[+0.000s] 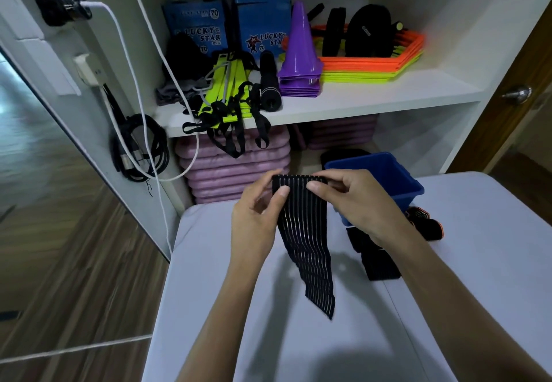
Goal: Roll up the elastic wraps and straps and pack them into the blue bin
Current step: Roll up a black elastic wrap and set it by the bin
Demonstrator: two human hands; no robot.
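Note:
A black ribbed elastic wrap (310,250) hangs from both hands above the white table (227,292), its lower end trailing down to the tabletop. My left hand (257,217) pinches the wrap's top left corner. My right hand (355,199) pinches the top right edge. The blue bin (397,178) stands just behind my right hand, at the table's far edge. More black straps (376,256) lie on the table under my right wrist. A black strap with orange trim (424,220) lies right of the bin.
A white shelf (373,98) behind the table holds purple cones (300,53), orange and yellow flat rings (379,62), blue boxes (197,26) and yellow-black straps (230,98). Purple mats (236,169) are stacked below. Cables (140,145) hang at the left wall.

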